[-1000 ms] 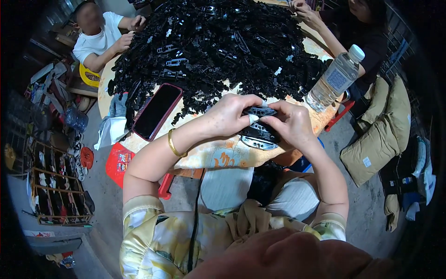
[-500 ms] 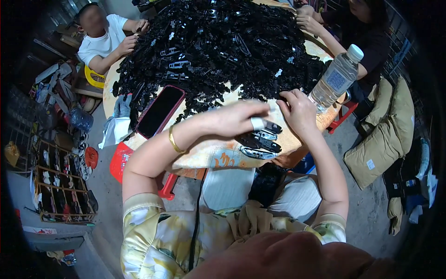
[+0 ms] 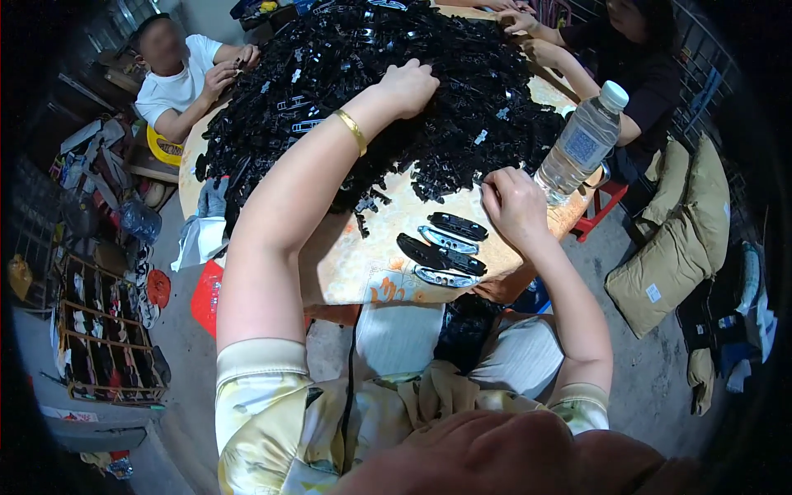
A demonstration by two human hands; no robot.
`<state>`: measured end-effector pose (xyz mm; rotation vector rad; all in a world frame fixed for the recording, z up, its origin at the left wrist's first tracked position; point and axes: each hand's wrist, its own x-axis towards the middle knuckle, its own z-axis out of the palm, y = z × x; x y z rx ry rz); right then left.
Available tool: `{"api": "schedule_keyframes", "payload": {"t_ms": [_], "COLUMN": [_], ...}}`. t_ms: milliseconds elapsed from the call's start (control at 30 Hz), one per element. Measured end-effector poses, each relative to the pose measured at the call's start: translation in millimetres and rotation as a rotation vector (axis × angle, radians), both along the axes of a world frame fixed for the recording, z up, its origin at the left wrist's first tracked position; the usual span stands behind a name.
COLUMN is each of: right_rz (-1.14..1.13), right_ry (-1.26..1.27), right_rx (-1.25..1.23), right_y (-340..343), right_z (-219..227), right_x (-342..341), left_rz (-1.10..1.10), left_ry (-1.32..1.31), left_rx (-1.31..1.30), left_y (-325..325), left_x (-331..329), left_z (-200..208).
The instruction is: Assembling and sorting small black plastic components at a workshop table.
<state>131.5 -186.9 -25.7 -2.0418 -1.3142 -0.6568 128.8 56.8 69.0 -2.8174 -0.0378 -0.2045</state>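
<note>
My left hand, a gold bangle on its wrist, is over the big heap of small black parts. Its fingers curl down onto the heap; whatever they hold is hidden. Near the bottle, my right hand rests on the table with fingers bent inward, and I cannot see what, if anything, is inside. Left of that hand lie several long oval pieces, with a black one at the back, a silver one in front and other black and silver ones between them.
A clear bottle with a white cap stands on the round table beside my right hand. Across the table, a person in white and a person in dark clothes work at the heap. Brown sacks lean at right.
My left hand has gone from the oval pieces forward onto the heap, leaving them uncovered. My left forearm now hides the phone. The right hand stays near the bottle, its fingers more curled.
</note>
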Motion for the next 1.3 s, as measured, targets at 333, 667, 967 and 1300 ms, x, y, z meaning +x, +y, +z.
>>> {"api": "schedule_keyframes", "payload": {"t_ms": [333, 667, 967, 1300], "right_rz": [-0.02, 0.098, 0.273, 0.266], "right_ry": [0.077, 0.109, -0.085, -0.234], "right_rx": [0.013, 0.329, 0.238, 0.128], "right_y": [-6.6, 3.1, 9.9, 7.6], "right_z": [-0.6, 19.4, 27.5, 30.0], "right_x": [-3.5, -10.3, -34.4, -40.4], "left_rz": [-0.134, -0.06, -0.047, -0.093], "left_ry": [-0.552, -0.08, 0.0, -0.097], "left_rx": [-0.866, -2.144, -2.178, -2.201], "left_y": [-9.2, -58.4, -61.4, -69.9], "left_x": [-57.5, -112.4, -120.6, -124.3], "left_z": [-9.7, -64.2, -68.6, -66.8]}}
